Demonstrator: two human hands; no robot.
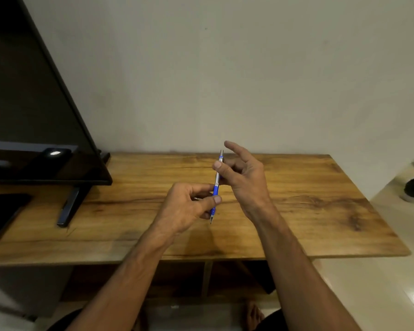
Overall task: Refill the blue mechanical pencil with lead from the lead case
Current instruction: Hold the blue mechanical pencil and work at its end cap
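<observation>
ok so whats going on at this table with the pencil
A person holds a blue mechanical pencil in both hands above a wooden table. The left hand pinches the blue grip near the tip, which points down. The right hand pinches the upper barrel, its other fingers spread. No lead case shows in this view. A dark screen stands at the left.

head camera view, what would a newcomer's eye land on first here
The blue pencil draws the eye first, held nearly upright above the middle of the wooden table. The left hand pinches its blue lower part, tip pointing down, while the right hand touches the silvery upper part with the thumb, other fingers spread. Next comes the big dark screen standing at the table's left end.
</observation>
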